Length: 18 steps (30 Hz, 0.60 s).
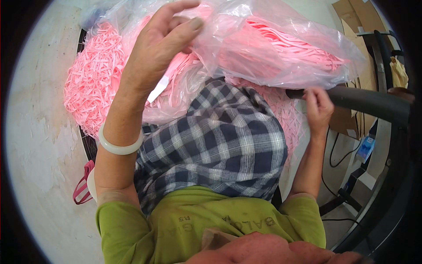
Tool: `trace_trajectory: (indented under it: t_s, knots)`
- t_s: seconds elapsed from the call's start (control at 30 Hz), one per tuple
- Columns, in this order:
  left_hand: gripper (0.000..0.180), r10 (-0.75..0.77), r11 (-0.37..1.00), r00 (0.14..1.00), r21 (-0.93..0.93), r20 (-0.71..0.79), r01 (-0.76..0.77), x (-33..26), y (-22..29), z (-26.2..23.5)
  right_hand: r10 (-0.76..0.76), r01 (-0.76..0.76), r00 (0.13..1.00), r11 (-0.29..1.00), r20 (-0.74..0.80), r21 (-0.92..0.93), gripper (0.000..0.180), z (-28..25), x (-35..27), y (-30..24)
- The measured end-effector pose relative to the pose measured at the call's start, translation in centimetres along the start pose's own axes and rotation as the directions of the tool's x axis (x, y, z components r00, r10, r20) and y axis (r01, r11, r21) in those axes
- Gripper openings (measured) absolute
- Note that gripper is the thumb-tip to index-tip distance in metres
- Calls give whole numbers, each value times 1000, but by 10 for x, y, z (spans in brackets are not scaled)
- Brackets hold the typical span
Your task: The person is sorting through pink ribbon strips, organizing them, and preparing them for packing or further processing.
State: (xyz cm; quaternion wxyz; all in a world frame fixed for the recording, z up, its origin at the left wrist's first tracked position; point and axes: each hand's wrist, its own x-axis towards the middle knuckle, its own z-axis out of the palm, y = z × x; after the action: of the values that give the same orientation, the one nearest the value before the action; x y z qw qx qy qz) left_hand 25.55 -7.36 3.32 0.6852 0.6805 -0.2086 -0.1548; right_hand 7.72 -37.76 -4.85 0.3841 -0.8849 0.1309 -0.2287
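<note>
Shirt [171, 237] in yellow-green lies nearest, and beyond it a blue-and-white plaid cloth [224, 145] covers the lap; the left forearm, a pale bangle [119, 148] around it, reaches up over the work; the left hand [156, 53] hangs over the pink material, thumb and forefinger parted, the other fingers bent and partly hidden, so I cannot tell whether they have hold of any film; the right hand [318, 108] is at the near edge of the clear bag [272, 75], by the end of a dark bar [365, 101], its fingers curled toward the palm, and whether a fold of plastic is pinched there I cannot tell; that bag lies just past the plaid cloth, slack around long pink strips [288, 42]; left of it bulges a heap of pink shreds [94, 79], and a flat white piece [159, 89] shows beside the left wrist; the step in hand looks like arranging the bag about its strips; the next move, as I judge it, calls for a sure hold on the film at both sides, the left hand lowered to it, drawn gently lest the strips spill; farthest off, at upper right, stands a brown carton [365, 15].
</note>
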Motion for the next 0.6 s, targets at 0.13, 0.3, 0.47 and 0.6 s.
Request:
trace_trajectory:
  t_s: [0.13,0.3,0.47,0.6]
  knots:
    - [34,-184,977,979,128,82,173,-41,-49,-18,186,-193,978,978,96,77,6,13,-54,-5]
    - [49,-526,631,835,733,161,256,-121,-146,-24,132,-147,985,979,115,139,6,9,-47,-44]
    - [46,-611,657,741,701,280,276,-154,-180,-24,-159,122,932,984,327,129,7,25,-25,-124]
    - [38,-559,659,824,650,88,378,-131,-192,-59,-325,246,682,946,655,213,13,69,-10,-175]
